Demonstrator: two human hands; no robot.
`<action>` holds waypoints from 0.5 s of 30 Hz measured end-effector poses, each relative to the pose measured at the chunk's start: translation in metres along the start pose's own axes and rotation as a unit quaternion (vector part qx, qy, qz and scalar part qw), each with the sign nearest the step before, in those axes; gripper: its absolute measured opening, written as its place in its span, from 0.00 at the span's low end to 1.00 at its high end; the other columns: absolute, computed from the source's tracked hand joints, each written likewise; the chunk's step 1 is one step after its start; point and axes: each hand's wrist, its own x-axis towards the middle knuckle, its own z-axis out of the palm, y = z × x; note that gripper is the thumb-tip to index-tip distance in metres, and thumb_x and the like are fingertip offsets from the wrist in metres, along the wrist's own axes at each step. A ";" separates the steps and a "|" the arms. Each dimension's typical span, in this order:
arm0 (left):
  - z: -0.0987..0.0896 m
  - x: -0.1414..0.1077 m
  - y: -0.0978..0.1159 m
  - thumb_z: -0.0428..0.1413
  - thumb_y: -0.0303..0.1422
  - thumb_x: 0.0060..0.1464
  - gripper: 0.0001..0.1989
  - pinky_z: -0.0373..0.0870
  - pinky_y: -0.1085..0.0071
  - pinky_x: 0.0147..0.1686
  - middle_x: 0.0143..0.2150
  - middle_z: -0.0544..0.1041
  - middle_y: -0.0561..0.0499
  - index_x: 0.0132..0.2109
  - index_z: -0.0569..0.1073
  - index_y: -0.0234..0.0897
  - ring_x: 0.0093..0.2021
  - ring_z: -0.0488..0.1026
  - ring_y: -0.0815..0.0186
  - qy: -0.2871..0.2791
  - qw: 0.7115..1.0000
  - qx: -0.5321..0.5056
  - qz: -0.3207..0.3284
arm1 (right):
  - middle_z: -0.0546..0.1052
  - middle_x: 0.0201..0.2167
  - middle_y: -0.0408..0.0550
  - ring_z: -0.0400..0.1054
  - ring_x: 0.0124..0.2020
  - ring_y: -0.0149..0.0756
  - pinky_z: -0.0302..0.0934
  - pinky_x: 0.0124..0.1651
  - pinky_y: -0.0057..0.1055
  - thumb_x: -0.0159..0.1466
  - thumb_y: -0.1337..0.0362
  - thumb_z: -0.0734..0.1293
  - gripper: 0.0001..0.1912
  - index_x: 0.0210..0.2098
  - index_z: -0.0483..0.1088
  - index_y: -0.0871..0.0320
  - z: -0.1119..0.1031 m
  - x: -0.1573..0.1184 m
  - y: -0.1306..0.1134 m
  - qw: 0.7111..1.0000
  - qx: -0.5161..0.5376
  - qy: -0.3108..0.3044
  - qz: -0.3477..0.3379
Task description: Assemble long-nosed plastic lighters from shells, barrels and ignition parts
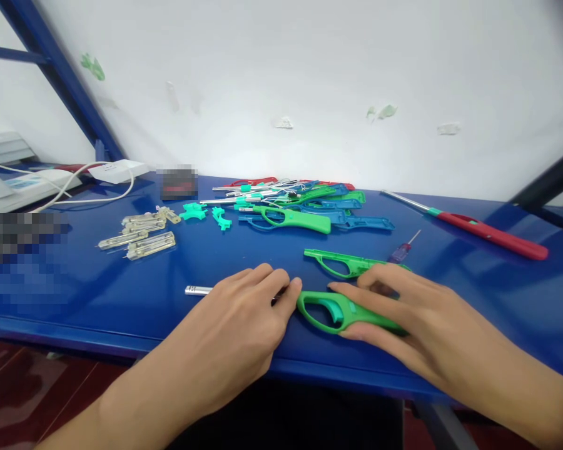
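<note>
Right hand point(415, 319) grips a green lighter point(368, 317), left hand point(248, 312) a silver tube point(197, 290); blue table point(234, 253) beneath; white wall point(263, 75) behind.

Both forearms point(154, 387) are bare as far as they show, running smoothly into an uncovered left hand point(251, 315) and right hand point(422, 312), fingers point(287, 303) slender; below, between them, black clothing point(309, 419) (too dark to make out folds)

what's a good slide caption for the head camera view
Left hand on a metal tube, right hand holding a green lighter handle, loose parts lying beyond on a blue table.
</note>
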 end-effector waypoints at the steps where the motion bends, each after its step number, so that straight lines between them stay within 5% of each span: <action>1: 0.000 0.000 0.000 0.55 0.14 0.64 0.20 0.91 0.51 0.48 0.45 0.85 0.41 0.58 0.84 0.23 0.43 0.85 0.50 -0.003 1.000 0.005 0.003 | 0.84 0.43 0.52 0.85 0.39 0.40 0.81 0.41 0.35 0.87 0.45 0.59 0.29 0.63 0.86 0.53 0.000 0.000 0.000 1.000 0.003 0.001 0.003; 15: -0.004 -0.001 -0.001 0.55 0.15 0.63 0.19 0.89 0.56 0.43 0.44 0.85 0.42 0.56 0.85 0.25 0.43 0.86 0.51 0.002 0.999 0.039 0.010 | 0.83 0.44 0.51 0.82 0.39 0.41 0.79 0.43 0.38 0.86 0.43 0.62 0.27 0.65 0.86 0.49 0.003 -0.001 -0.001 0.999 0.032 -0.014 0.034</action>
